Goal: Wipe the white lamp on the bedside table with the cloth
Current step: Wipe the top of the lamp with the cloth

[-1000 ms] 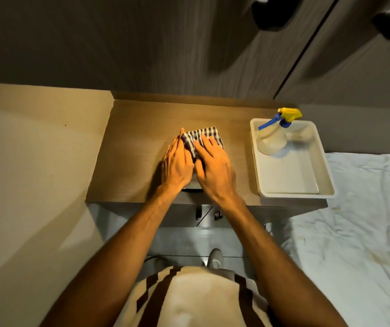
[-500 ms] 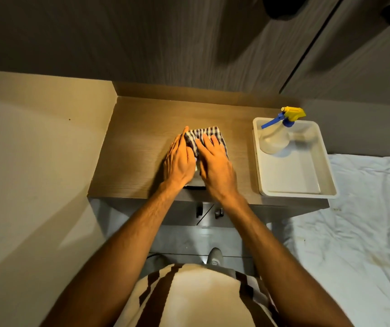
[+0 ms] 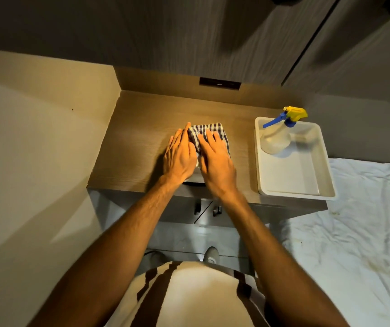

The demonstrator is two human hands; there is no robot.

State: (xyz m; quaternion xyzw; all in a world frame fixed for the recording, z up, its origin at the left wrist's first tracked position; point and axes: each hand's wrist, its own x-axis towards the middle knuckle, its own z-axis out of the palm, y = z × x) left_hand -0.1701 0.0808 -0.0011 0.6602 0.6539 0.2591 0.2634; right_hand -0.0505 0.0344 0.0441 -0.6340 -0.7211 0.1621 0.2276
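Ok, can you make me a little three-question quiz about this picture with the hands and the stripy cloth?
1. True or false: the spray bottle stands inside the white tray.
2. Which hand lies on the striped cloth? A) left hand B) right hand C) neither
3. Fill in: the tray sits on the bedside table, to the ____ of both hands.

Key: 1 true. 2 B: the right hand presses flat on the cloth, while the left rests beside it, touching its edge. 3 right. The lamp is almost wholly hidden beneath hands and cloth.
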